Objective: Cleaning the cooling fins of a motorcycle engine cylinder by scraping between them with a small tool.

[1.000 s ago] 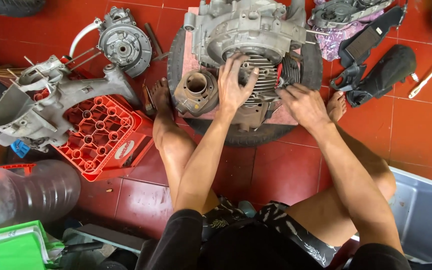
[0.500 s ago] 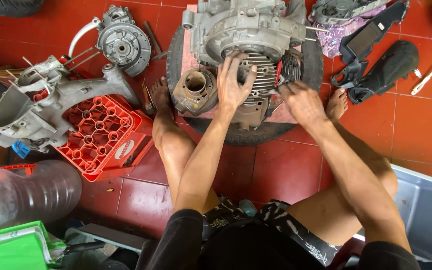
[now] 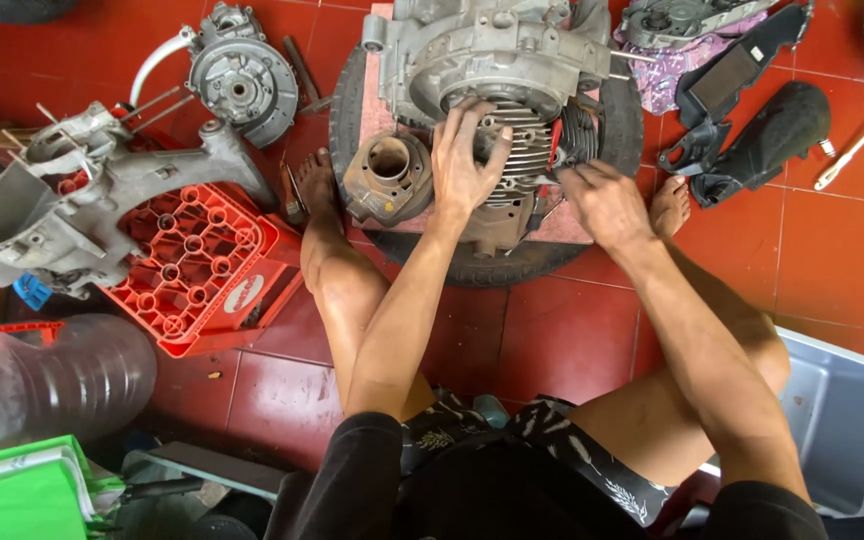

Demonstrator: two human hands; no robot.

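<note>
Red tiled floor (image 3: 832, 250) under engine (image 3: 492, 60)

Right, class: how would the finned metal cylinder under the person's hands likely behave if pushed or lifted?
The finned cylinder looks like solid cast metal, so probably stiff and heavy for its size. The left hand lies flat on it and the right hand is at its side. Its round shape might roll, though it seems joined to the engine case.

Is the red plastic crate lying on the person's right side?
No, the red plastic crate lies on the tiled floor to the person's left, beyond the left hand.
</note>
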